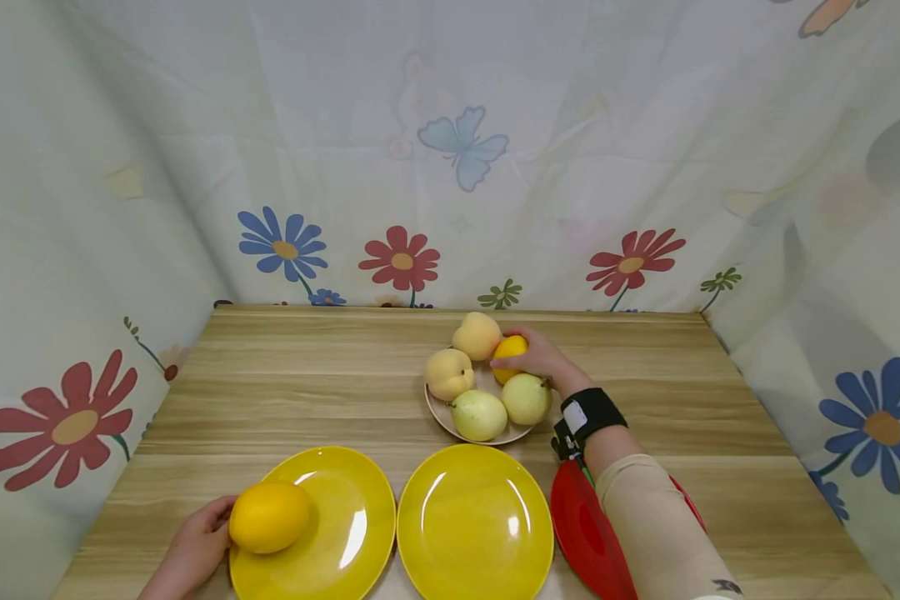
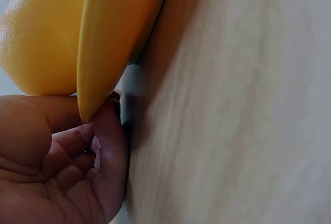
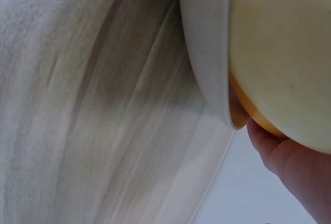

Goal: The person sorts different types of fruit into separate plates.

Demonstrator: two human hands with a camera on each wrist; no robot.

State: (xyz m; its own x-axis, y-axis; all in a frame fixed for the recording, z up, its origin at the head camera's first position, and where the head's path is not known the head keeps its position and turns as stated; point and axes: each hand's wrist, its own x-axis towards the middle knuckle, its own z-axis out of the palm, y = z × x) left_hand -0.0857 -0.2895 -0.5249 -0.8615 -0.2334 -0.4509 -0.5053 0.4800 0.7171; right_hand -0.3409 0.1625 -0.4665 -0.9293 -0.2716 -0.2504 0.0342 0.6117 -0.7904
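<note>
On the left yellow plate [image 1: 345,517] lies a big yellow lemon [image 1: 270,517] near the left rim. My left hand [image 1: 201,540] pinches that rim between thumb and fingers, as the left wrist view shows; the thumb lies close beside the lemon. Farther back, my right hand [image 1: 543,357] grips a smaller orange-yellow fruit [image 1: 510,360], probably a lemon, at the right side of a pale dish [image 1: 442,414]. The same dish bears two peaches [image 1: 450,374] and two pale green pears [image 1: 479,416]. In the right wrist view a pear [image 3: 289,53] hides most of the gripped fruit.
A second yellow plate [image 1: 476,525] stands at the front middle, touching the left one. To its right is a red plate [image 1: 588,533], partly covered by my right forearm. The wooden table [image 1: 307,375] ends at a flowered cloth [image 1: 330,150] behind and at both sides.
</note>
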